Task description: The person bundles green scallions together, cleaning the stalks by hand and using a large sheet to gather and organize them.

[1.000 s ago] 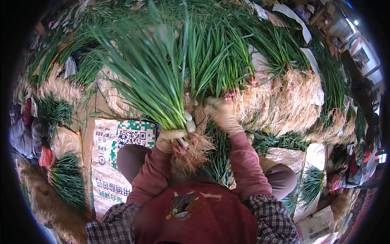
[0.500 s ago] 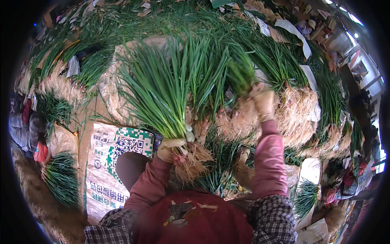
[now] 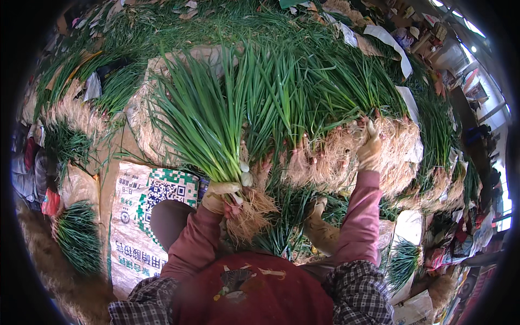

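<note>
My left hand (image 3: 216,196), in a pale glove, is closed round a bunch of spring onions (image 3: 214,135). Their long green leaves fan up and away, and white bulbs and tan roots stick out past the grip. Further right, my gloved right hand (image 3: 369,151) reaches to a row of spring onions (image 3: 352,89) with a thick fringe of roots (image 3: 336,154). A finger stretches toward the reddish stem bases; nothing shows held in this hand. Some of its fingers are hard to make out against the roots.
A printed white sack (image 3: 127,227) lies at the left, beside my knee (image 3: 169,222). My boot (image 3: 319,230) stands among loose leaves. Smaller onion bunches lie at the left (image 3: 78,238) and right (image 3: 403,262). More onion piles (image 3: 81,108) spread beyond.
My right hand, blurred and holding a small clump of spring onions earlier, has moved right and down to the row's roots without the clump. My left hand keeps its bunch, shifted slightly left.
</note>
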Demonstrator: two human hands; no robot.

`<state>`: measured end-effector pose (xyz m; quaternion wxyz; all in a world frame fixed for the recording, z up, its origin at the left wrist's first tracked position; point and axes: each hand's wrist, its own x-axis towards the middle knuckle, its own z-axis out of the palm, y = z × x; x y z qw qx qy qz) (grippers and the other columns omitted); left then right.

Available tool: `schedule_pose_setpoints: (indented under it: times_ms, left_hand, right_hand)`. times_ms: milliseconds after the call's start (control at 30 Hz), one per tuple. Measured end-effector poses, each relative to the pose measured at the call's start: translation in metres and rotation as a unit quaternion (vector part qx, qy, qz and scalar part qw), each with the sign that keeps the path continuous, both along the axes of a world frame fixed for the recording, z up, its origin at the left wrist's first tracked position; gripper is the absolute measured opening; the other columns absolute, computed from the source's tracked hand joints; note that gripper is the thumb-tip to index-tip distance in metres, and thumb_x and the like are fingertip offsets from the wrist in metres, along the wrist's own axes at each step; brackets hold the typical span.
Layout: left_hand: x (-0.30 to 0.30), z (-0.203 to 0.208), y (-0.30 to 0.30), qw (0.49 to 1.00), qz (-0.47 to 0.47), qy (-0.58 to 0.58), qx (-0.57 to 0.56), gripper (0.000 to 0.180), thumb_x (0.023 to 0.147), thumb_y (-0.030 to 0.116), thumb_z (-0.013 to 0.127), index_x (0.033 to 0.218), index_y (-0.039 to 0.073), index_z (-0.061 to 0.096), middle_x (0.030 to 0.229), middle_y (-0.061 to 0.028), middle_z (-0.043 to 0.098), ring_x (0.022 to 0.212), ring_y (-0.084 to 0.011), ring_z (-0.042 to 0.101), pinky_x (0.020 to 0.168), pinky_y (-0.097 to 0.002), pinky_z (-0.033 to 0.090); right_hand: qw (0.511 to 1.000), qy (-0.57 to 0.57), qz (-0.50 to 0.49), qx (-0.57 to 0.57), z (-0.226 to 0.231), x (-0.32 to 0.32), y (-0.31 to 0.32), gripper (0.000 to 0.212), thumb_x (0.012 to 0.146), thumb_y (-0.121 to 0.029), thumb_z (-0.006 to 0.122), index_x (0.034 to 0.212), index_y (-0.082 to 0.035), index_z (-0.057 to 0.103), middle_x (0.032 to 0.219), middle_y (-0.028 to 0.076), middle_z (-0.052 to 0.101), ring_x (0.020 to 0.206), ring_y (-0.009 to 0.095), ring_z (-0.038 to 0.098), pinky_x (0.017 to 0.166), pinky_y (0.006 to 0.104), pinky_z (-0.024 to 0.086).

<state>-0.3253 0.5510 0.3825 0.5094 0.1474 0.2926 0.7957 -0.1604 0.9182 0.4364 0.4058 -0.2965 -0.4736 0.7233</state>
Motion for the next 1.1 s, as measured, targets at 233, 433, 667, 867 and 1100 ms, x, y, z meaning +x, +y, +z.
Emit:
schedule_pose_setpoints:
  times_ms: [233,433,667,867,1100]
  left_hand:
    - [0.0,-0.006,0.008,0.999,-0.037,0.004,-0.027,0.053,0.063,0.003,0.061,0.114,-0.004,0.047,0.088,-0.0128,0.054,0.088,-0.0284,0.055,0.075,-0.0459,0.054]
    - [0.021,-0.006,0.012,0.997,-0.024,-0.004,-0.068,0.045,0.067,0.01,0.059,0.111,0.001,0.052,0.09,-0.0121,0.059,0.085,-0.0243,0.06,0.078,-0.0446,0.053]
    - [0.037,-0.022,0.023,0.991,-0.05,-0.036,-0.12,0.039,0.078,0.011,0.06,0.115,0.0,0.055,0.107,-0.015,0.063,0.06,-0.0159,0.063,0.049,-0.0227,0.05]
    - [0.032,-0.036,0.025,0.993,-0.069,0.003,-0.099,0.043,0.07,0.013,0.059,0.112,0.001,0.056,0.108,-0.0171,0.062,0.07,-0.0185,0.061,0.059,-0.0258,0.053]
    - [0.04,-0.04,0.035,0.987,-0.109,0.003,-0.117,0.048,0.072,0.012,0.056,0.118,-0.002,0.052,0.114,-0.0192,0.06,0.07,-0.0231,0.064,0.05,-0.0231,0.052]
  right_hand:
    - [0.977,-0.113,-0.168,-0.061,-0.073,0.052,0.031,0.029,0.089,-0.005,0.05,0.117,0.003,0.054,0.093,0.016,0.064,0.081,0.018,0.062,0.072,0.0284,0.054]
    - [0.863,-0.318,-0.265,0.291,-0.051,0.052,-0.037,0.028,0.091,-0.007,0.049,0.117,0.002,0.054,0.114,0.019,0.059,0.109,0.025,0.055,0.097,0.0385,0.044]
    - [0.634,-0.584,-0.076,0.502,-0.04,-0.014,-0.051,0.023,0.085,-0.027,0.063,0.093,-0.005,0.065,0.073,0.009,0.066,0.058,0.014,0.061,0.049,0.0294,0.05]
    - [0.727,-0.529,0.034,0.437,-0.046,-0.007,-0.101,0.023,0.08,-0.018,0.066,0.097,-0.002,0.065,0.087,0.015,0.062,0.059,0.017,0.06,0.053,0.0301,0.052]
    - [0.8,-0.496,0.182,0.284,-0.114,0.036,-0.09,0.042,0.075,-0.019,0.073,0.111,-0.001,0.061,0.091,0.014,0.068,0.071,0.021,0.064,0.068,0.0314,0.051]
